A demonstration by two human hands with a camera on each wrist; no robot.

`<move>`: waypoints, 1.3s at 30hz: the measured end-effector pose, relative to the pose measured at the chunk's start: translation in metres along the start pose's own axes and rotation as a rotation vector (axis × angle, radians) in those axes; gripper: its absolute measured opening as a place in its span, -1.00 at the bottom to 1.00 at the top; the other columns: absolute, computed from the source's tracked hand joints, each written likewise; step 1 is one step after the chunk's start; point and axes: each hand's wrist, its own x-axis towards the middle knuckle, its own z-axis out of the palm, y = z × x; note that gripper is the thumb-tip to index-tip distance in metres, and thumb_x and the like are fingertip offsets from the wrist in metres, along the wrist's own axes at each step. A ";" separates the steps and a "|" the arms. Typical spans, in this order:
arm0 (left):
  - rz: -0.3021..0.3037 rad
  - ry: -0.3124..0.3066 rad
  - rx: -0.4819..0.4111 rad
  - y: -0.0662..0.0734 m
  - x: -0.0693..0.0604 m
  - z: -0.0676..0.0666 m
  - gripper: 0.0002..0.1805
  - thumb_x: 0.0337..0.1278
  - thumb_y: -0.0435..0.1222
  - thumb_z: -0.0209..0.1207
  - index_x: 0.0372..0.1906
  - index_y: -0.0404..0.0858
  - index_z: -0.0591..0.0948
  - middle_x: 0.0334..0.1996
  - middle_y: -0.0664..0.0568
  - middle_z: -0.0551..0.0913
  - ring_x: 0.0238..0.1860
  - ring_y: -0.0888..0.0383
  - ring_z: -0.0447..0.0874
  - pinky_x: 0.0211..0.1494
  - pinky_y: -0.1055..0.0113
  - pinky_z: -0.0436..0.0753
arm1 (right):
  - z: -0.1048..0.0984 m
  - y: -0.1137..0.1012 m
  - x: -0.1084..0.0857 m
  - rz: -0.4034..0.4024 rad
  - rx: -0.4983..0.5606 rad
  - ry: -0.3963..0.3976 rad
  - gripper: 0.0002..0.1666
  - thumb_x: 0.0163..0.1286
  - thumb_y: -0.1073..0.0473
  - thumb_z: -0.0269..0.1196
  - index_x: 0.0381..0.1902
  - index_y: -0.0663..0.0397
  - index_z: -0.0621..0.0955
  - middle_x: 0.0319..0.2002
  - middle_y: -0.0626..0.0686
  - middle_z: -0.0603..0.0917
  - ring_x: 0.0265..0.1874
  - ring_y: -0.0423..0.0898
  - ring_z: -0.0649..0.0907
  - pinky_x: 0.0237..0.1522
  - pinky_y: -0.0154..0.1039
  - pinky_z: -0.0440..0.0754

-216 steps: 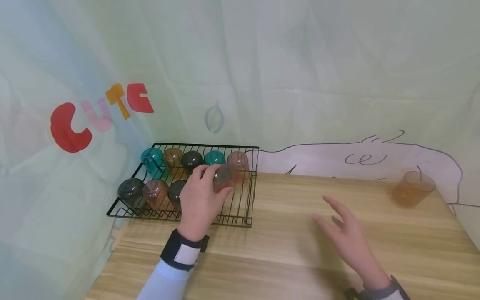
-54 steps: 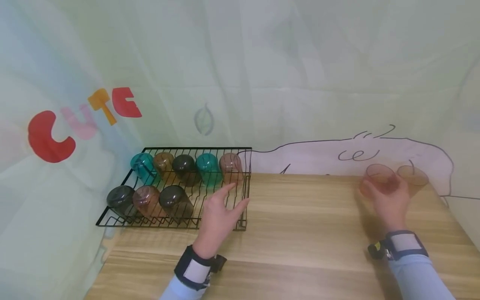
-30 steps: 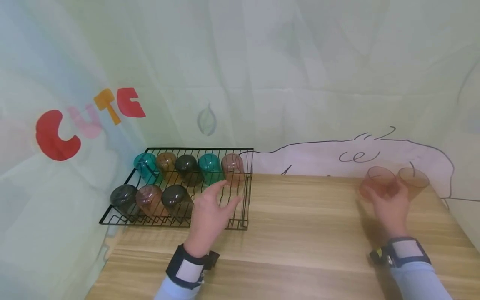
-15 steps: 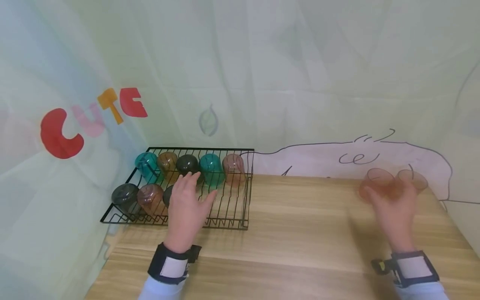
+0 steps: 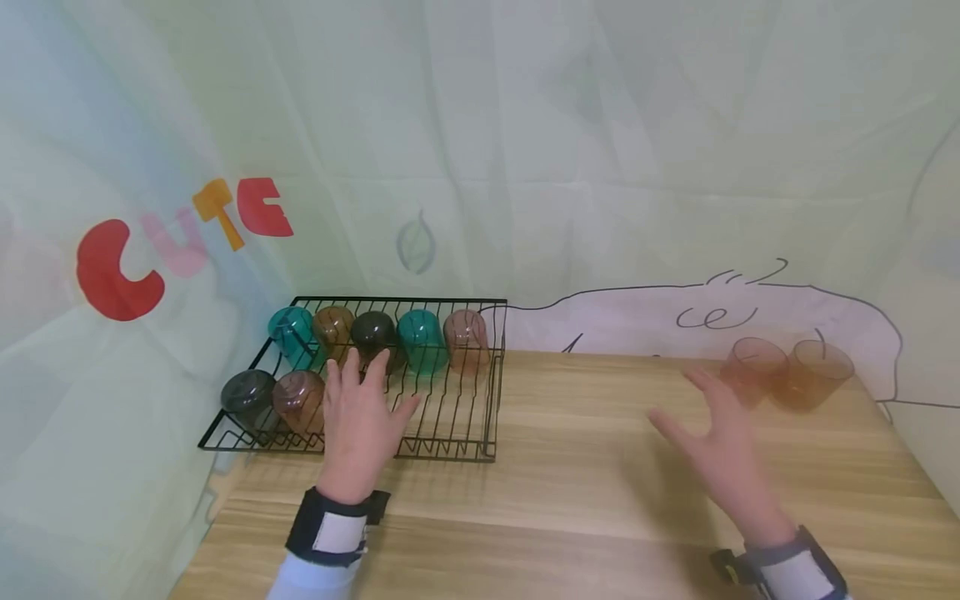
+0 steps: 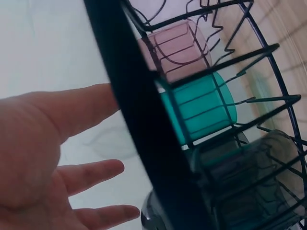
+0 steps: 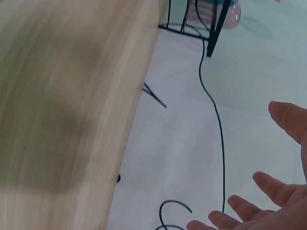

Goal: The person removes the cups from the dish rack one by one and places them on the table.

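Note:
In the head view, my left hand [image 5: 360, 425] is over the front row of the black wire rack [image 5: 450, 457], fingers spread, hiding a dark cup there. In the left wrist view, my left hand [image 6: 33, 158] has its fingers apart, a dark glass cup [image 6: 259, 177] and a teal cup [image 6: 201, 108] beyond the wires. My right hand [image 5: 731, 467] hovers over the table with thumb and fingers apart, holding nothing. A pink cup [image 5: 753, 367] and an amber cup [image 5: 813, 379] stand side by side, rims up, beyond it.
The rack's back row holds several upside-down cups, among them a teal one [image 5: 422, 337] and a pink one [image 5: 467, 337]. A grey cup [image 5: 250, 396] and a pinkish cup [image 5: 300, 400] are at the front left. A printed curtain [image 5: 637, 167] hangs behind the wooden table [image 5: 585, 500].
My right hand has let go of the pink cup and moved left and toward me. My left hand has moved left over the front row. Earlier, a cup was in my left hand above the rack.

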 end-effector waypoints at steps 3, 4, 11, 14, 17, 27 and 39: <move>0.001 0.003 0.018 -0.002 0.000 0.001 -0.21 -0.10 0.00 0.36 0.27 -0.20 0.38 0.36 -0.41 0.15 0.38 -0.48 -0.10 0.25 -0.44 0.11 | 0.011 0.000 -0.005 -0.026 -0.009 -0.049 -0.08 0.18 -0.22 0.27 0.39 0.00 0.23 0.40 0.23 0.19 0.35 0.29 0.20 0.25 0.37 0.14; 0.000 0.007 0.025 -0.003 0.000 0.002 -0.21 -0.11 0.00 0.36 0.27 -0.20 0.39 0.35 -0.41 0.15 0.38 -0.48 -0.10 0.25 -0.44 0.11 | 0.015 0.001 -0.006 -0.031 -0.006 -0.065 -0.09 0.18 -0.22 0.27 0.38 0.00 0.24 0.40 0.23 0.19 0.35 0.28 0.20 0.25 0.37 0.15; -0.044 -0.019 0.054 -0.004 -0.001 0.003 -0.21 -0.12 0.01 0.36 0.26 -0.18 0.39 0.34 -0.48 0.12 0.37 -0.49 -0.10 0.24 -0.45 0.11 | 0.032 0.006 -0.014 -0.091 0.007 -0.106 -0.16 0.17 -0.21 0.28 0.31 0.02 0.33 0.36 0.19 0.27 0.31 0.22 0.29 0.24 0.30 0.25; -0.059 -0.032 0.079 -0.004 -0.001 0.004 -0.22 -0.12 0.01 0.36 0.26 -0.17 0.39 0.34 -0.51 0.12 0.36 -0.50 -0.08 0.24 -0.44 0.12 | 0.036 0.005 -0.015 -0.111 0.016 -0.116 -0.17 0.15 -0.19 0.30 0.30 0.03 0.34 0.35 0.19 0.28 0.30 0.21 0.31 0.24 0.30 0.26; -0.072 -0.030 0.106 -0.004 -0.001 0.005 -0.23 -0.12 0.03 0.36 0.24 -0.17 0.42 0.32 -0.50 0.15 0.35 -0.50 -0.03 0.23 -0.43 0.17 | 0.038 0.004 -0.014 -0.119 0.030 -0.120 -0.17 0.14 -0.16 0.32 0.29 0.04 0.35 0.34 0.20 0.29 0.30 0.20 0.31 0.25 0.29 0.27; -0.083 -0.063 0.145 0.000 -0.001 0.007 -0.35 -0.05 -0.02 0.33 0.19 -0.17 0.48 0.25 -0.36 0.31 0.26 -0.38 0.20 0.05 -0.40 0.36 | 0.040 0.008 -0.013 -0.097 0.037 -0.133 -0.16 0.13 -0.20 0.31 0.28 0.06 0.36 0.34 0.20 0.30 0.31 0.20 0.31 0.26 0.28 0.26; -0.002 -0.073 0.108 0.022 -0.003 0.013 -0.33 -0.10 -0.12 0.37 0.21 -0.14 0.47 0.16 -0.33 0.39 0.14 -0.31 0.30 -0.11 -0.24 0.54 | 0.040 -0.003 -0.015 -0.092 0.104 -0.159 -0.18 0.15 -0.13 0.33 0.30 0.05 0.34 0.34 0.14 0.32 0.30 0.12 0.34 0.22 0.13 0.43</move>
